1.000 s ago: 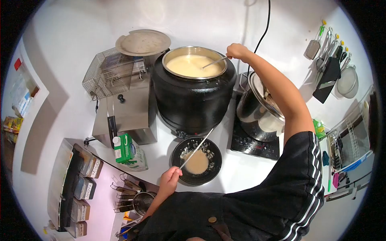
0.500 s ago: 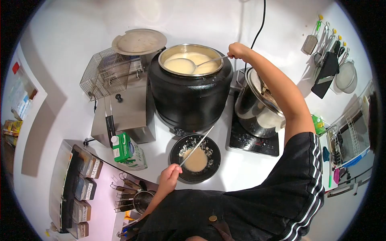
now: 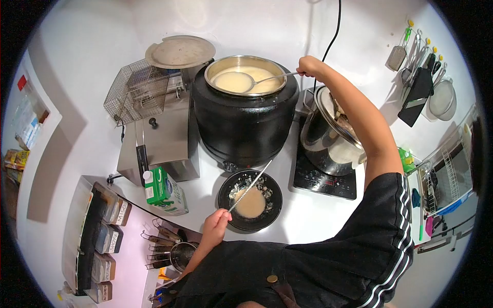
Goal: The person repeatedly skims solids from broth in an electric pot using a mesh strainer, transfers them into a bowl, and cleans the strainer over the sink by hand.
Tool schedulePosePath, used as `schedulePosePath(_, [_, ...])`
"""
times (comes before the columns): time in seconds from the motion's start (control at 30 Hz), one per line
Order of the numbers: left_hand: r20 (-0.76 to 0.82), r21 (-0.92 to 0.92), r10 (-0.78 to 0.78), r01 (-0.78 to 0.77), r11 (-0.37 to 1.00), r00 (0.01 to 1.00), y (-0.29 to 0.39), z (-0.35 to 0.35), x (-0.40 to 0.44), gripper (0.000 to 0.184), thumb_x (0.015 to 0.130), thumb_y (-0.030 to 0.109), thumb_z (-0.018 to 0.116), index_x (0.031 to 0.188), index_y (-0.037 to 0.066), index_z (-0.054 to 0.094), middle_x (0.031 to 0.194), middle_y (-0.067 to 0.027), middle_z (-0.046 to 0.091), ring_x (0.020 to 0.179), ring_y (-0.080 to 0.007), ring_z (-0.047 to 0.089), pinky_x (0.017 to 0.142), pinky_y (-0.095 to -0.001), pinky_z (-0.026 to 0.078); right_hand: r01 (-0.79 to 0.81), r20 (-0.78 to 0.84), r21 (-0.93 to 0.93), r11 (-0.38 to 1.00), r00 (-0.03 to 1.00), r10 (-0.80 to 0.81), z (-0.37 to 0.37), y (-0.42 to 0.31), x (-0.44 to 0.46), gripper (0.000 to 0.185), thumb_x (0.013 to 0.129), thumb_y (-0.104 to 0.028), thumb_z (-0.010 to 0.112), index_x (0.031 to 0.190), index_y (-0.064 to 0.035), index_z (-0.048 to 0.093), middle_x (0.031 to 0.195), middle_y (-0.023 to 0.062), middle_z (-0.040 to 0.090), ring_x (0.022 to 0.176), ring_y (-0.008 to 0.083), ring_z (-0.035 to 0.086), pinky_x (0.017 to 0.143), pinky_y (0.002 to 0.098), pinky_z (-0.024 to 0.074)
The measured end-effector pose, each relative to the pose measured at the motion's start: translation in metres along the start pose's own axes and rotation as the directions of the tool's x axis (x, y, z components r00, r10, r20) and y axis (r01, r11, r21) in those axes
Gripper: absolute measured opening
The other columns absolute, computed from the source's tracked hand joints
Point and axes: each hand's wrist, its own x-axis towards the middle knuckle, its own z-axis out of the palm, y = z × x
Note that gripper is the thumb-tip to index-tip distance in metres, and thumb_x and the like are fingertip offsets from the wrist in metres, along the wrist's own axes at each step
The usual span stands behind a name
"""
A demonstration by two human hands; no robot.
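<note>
Right hand (image 3: 310, 68) grips the ladle (image 3: 277, 77), left hand (image 3: 215, 226) the rod (image 3: 250, 186); the bowl (image 3: 276, 205) sits at the pot's (image 3: 244, 128) six o'clock.

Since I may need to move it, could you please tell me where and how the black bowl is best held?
Probably by the right rim of the black bowl, coming from the right: its round edge is free there, while the left hand holds a thin rod at the left edge.

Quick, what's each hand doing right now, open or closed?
Left hand: closed, holding a thin stick over the black bowl.
Right hand: closed, holding a ladle in the big pot.
</note>
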Motion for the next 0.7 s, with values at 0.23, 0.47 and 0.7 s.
schedulePosePath(0.23, [0.004,0.016,-0.008,0.008,1.000,1.000,0.003,0.001,-0.001,0.020,0.088,0.015,0.042,0.075,0.002,0.051,0.065,0.0009,0.047,0.060,-0.0066,0.041,0.055,-0.0212,0.034,-0.054,-0.051,0.014,0.998,0.997,0.054,-0.006,0.008,-0.003,0.025,0.077,-0.016,0.052,0.055,-0.0024,0.051,0.046,0.0021,0.034,0.043,0.0138,0.029,0.041,0.0310,0.0201])
schedulePosePath(0.47, [0.020,0.017,-0.024,0.024,1.000,1.000,-0.003,0.002,0.001,0.020,0.088,0.015,0.042,0.076,0.002,0.051,0.067,-0.0005,0.049,0.064,-0.0081,0.044,0.059,-0.0224,0.036,0.005,-0.048,-0.149,0.989,0.999,-0.013,-0.013,0.013,-0.017,0.024,0.075,-0.015,0.053,0.054,-0.0022,0.051,0.044,0.0039,0.037,0.041,0.0141,0.031,0.040,0.0315,0.0223])
schedulePosePath(0.7, [0.032,0.033,-0.010,0.009,0.999,0.999,-0.003,0.002,0.001,0.020,0.088,0.015,0.043,0.076,0.002,0.051,0.067,-0.0007,0.049,0.064,-0.0081,0.044,0.059,-0.0224,0.037,-0.002,-0.085,-0.125,0.992,0.996,-0.009,-0.016,0.024,-0.023,0.025,0.075,-0.013,0.051,0.054,0.0002,0.051,0.045,0.0046,0.038,0.041,0.0148,0.032,0.041,0.0321,0.0248])
